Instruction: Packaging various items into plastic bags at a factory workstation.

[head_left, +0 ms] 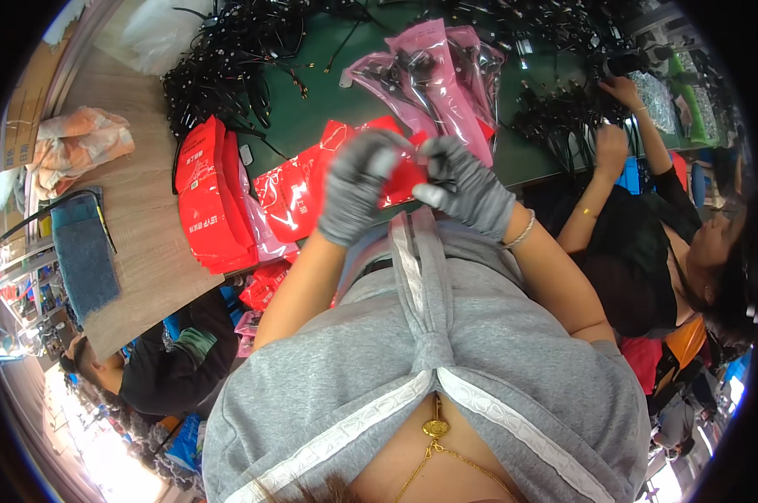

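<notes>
Both my hands wear grey knit gloves and meet at the near edge of a green table [312,109]. My left hand [355,186] pinches a red plastic pouch [406,174] from the left. My right hand [467,186] grips the same pouch's right side together with a small black cable part. Just beyond my hands lie flat red pouches [291,197], and behind them pink see-through bags [433,75] holding black cables.
A stack of red pouches [207,197] stands at the left, on a wooden board [136,235]. Piles of black cables [228,59] cover the far table. A person at the right [647,243] works with raised hands. Another person [169,360] sits lower left.
</notes>
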Demonstrator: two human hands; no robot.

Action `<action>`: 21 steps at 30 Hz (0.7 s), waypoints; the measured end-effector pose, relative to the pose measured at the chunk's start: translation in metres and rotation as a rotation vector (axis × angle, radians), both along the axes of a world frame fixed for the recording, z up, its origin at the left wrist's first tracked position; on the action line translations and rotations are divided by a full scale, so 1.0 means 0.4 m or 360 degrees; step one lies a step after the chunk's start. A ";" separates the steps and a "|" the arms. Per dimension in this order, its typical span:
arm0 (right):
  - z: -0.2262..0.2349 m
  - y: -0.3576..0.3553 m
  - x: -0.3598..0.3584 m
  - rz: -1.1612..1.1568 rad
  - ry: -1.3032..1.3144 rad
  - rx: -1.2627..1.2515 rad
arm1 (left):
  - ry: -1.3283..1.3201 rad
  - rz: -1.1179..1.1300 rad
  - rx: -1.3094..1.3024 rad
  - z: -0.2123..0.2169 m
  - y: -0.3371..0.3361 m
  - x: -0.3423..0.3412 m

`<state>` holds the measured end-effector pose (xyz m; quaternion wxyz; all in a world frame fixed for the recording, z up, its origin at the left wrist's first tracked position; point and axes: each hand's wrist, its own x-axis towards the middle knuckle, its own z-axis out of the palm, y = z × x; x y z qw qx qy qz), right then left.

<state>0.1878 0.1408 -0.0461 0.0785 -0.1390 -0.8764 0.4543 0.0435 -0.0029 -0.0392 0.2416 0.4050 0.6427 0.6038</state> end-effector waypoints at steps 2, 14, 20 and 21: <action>-0.047 0.029 -0.022 -0.0296 0.0777 -0.1277 | -0.0510 0.0343 0.0032 0.048 0.009 -0.022; -0.033 0.125 -0.176 0.0024 0.0409 -0.1310 | 0.0086 -0.0950 -0.0009 0.061 0.132 -0.043; -0.291 0.246 -0.215 -0.0653 -0.0168 0.0526 | -0.0767 0.0203 -0.0404 -0.138 0.221 -0.259; -0.370 0.250 -0.214 -0.0743 -0.0535 0.0685 | -0.0761 0.0202 -0.0525 -0.194 0.258 -0.316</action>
